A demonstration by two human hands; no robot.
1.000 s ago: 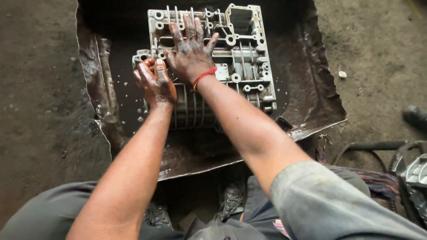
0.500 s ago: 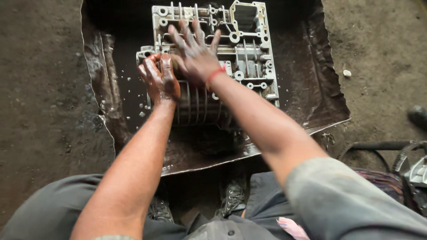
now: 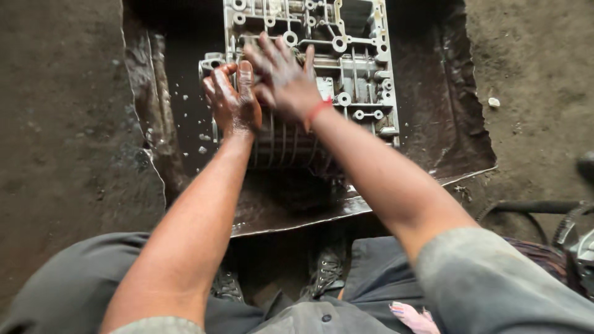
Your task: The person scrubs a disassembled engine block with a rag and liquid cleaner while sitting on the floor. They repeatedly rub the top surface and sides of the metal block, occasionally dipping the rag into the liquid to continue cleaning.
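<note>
Your right hand (image 3: 286,77), fingers spread and flat, has slid a little across the top of the grey cast-metal casing (image 3: 356,74) since a second ago, while your left hand (image 3: 234,102) stays curled tight at the casing's left edge; what it grips, if anything, you cannot tell from here. The casing sits where it was, in the dark wet metal tray (image 3: 458,124) on the dirt floor (image 3: 62,124). Both hands glisten with oily liquid, so this reads as rubbing the casing clean, still mid-way.

A white pebble (image 3: 493,102) (perhaps debris) lies on dirt floor (image 3: 62,124).
</note>
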